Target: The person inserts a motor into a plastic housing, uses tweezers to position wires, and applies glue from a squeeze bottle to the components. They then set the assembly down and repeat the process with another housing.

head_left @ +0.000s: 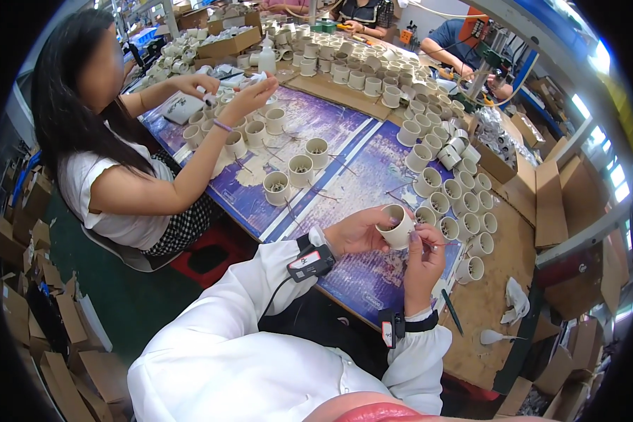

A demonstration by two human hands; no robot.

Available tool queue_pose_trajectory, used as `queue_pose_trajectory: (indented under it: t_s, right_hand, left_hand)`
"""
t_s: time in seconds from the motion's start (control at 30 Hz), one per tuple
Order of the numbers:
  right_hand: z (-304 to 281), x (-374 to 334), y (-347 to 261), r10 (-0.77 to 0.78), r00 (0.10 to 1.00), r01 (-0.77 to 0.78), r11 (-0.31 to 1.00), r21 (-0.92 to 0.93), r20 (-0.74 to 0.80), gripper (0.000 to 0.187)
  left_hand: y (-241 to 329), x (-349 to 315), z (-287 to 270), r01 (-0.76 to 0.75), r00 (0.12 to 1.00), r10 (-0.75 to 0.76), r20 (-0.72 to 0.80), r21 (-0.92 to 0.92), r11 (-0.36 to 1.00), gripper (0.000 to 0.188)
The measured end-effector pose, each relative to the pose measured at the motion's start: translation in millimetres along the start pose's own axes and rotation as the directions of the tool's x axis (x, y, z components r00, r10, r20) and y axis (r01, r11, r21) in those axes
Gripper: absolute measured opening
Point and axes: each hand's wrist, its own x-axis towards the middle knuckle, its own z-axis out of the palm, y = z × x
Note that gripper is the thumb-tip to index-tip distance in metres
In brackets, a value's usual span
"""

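Note:
A cream-white cylindrical cup [401, 238] is held above the near edge of the purple-covered table [359, 278], its open mouth tilted up. My left hand [359, 231] is closed round its left side, thumb at the rim. On the cup's right side my right hand [423, 266] pinches with thumb and fingers, and a thin reddish wire [437, 245] sticks out there. What lies between those fingertips is partly hidden. Just beyond my hands stand several similar cups [427, 181] with small metallic pieces inside. Three more cups [301, 171] with thin wires beside them stand to the left.
A co-worker [137, 162] sits at the left, both hands raised over more cups. Many cups [344, 74] crowd the far side. At right lie a dark green pen-like tool [451, 311], a crumpled white tissue [516, 301], a small white squeeze bottle [492, 337] and cardboard boxes [573, 197].

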Motion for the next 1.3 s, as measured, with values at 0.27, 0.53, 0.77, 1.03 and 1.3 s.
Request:
queue_pose_trajectory:
  t_s: [0.27, 0.53, 0.77, 1.03, 1.3]
  right_hand:
    - [-2.3, -1.7, 0.1, -0.016, 1.000, 0.016, 1.000, 0.026, 0.005, 0.007]
    - [-0.7, 2.1, -5.5, -0.022, 1.000, 0.022, 1.000, 0.023, 0.019, 0.007]
    - [0.1, -0.7, -3.2, -0.103, 0.991, 0.107, 0.994, -0.038, 0.087, 0.005]
    - [1.2, -2.9, -6.8, -0.050, 0.998, 0.048, 0.998, 0.041, 0.036, 0.007]
    - [2.4, -2.4, -6.0, -0.043, 0.999, 0.041, 0.997, 0.068, 0.030, 0.009]
  left_hand:
    - [-2.0, 0.4, 7.3, -0.038, 0.999, 0.038, 0.002, 0.012, 0.999, 0.042]
    - [-2.6, 2.6, 9.6, -0.016, 1.000, 0.016, -0.003, 0.010, 1.000, 0.043]
    - [1.6, -4.9, 2.7, -0.019, 0.999, 0.019, 0.038, 0.003, 1.000, 0.050]
    - [1.5, -4.8, 4.2, -0.019, 0.999, 0.018, 0.037, 0.043, 0.999, 0.052]
    - [-0.4, -3.0, 4.5, -0.028, 0.999, 0.027, 0.038, 0.018, 0.999, 0.049]
